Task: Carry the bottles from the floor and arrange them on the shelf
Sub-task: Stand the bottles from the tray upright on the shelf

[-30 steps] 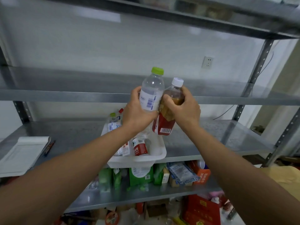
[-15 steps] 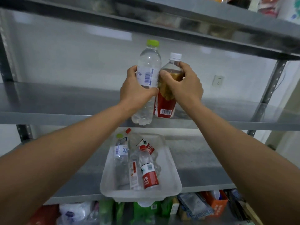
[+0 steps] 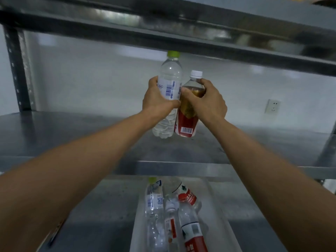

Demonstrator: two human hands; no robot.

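Note:
My left hand [image 3: 157,100] grips a clear water bottle [image 3: 170,73] with a green cap and a white label. My right hand [image 3: 209,101] grips a shorter bottle of amber drink [image 3: 187,122] with a white cap and a red label. Both bottles stand upright, side by side and touching, over the grey metal shelf [image 3: 72,135]. Their bases are at or just above the shelf's surface; I cannot tell if they touch it. The green cap reaches nearly to the shelf above.
One level down, a white plastic tray [image 3: 218,211] holds several bottles lying on their sides. A dark upright post [image 3: 15,70] stands at the left. A wall socket [image 3: 272,106] is at the right. The upper shelf [image 3: 181,33] hangs low overhead.
Both hands have lifted the two bottles up past the shelf's front edge and pushed them in over the shelf. My view has tilted upward.

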